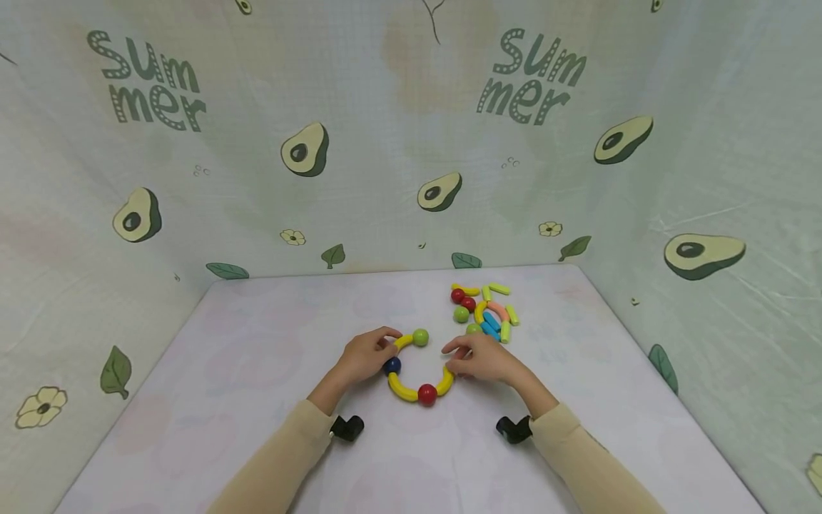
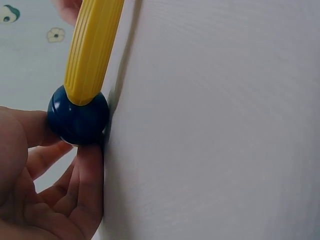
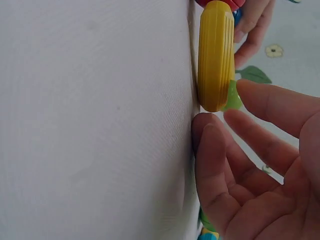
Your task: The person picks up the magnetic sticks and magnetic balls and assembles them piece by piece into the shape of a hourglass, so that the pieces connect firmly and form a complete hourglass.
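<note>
A partial ring of curved rods and balls lies on the table. My left hand (image 1: pixel 366 353) pinches the upper curved yellow rod (image 1: pixel 404 342) just behind the blue ball (image 2: pixel 77 117); the ball covers that grip in the left wrist view. A green ball (image 1: pixel 420 337) caps this rod's far end. Below the blue ball, another curved yellow rod (image 1: pixel 402 389) runs to a red ball (image 1: pixel 427 395). My right hand (image 1: pixel 481 357) has its thumb and fingers parted, with fingertips close around the free end of the right-hand curved yellow rod (image 3: pixel 216 57).
Behind my right hand lies a loose group: red balls (image 1: pixel 458 295), green balls (image 1: pixel 461 314), short blue rods (image 1: pixel 491 323), light green rods (image 1: pixel 499 289) and a curved orange rod (image 1: pixel 499 310). A printed cloth (image 1: pixel 379 143) hangs behind the table (image 1: pixel 257 414).
</note>
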### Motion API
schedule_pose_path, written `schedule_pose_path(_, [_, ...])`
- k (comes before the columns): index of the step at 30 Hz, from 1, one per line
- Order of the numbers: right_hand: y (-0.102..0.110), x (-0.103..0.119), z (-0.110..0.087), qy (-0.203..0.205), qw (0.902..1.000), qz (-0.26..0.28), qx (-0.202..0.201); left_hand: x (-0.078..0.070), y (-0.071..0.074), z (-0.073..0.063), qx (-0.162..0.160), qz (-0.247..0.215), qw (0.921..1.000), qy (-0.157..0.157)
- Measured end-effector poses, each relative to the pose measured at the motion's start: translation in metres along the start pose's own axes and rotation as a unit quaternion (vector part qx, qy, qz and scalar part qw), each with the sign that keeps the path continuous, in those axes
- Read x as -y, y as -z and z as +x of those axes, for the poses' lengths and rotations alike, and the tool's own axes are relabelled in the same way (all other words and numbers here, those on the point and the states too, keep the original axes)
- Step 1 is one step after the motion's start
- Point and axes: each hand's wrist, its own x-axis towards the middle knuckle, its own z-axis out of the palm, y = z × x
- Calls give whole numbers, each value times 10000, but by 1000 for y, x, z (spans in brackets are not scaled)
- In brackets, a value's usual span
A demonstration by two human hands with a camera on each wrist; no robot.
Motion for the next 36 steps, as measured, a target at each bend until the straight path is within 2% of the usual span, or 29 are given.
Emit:
schedule_pose_path(5, [-1,0,0,40,9998,183,81,3,-1,1,23,-16,10000,-21])
schedule_pose_path(19, [-8,3,2,-305,9912,1282,150,2,-1,1,-32,-6,10000,-30])
schedule_pose_path(27, [-13,1,3,-362,9883,1454,282,3,-2,1,-25,1,10000,-41])
schedule_pose_path(36, [-16,7,4,-408,9801,1929,238,2,0,-1,-2,-56,10000,-21])
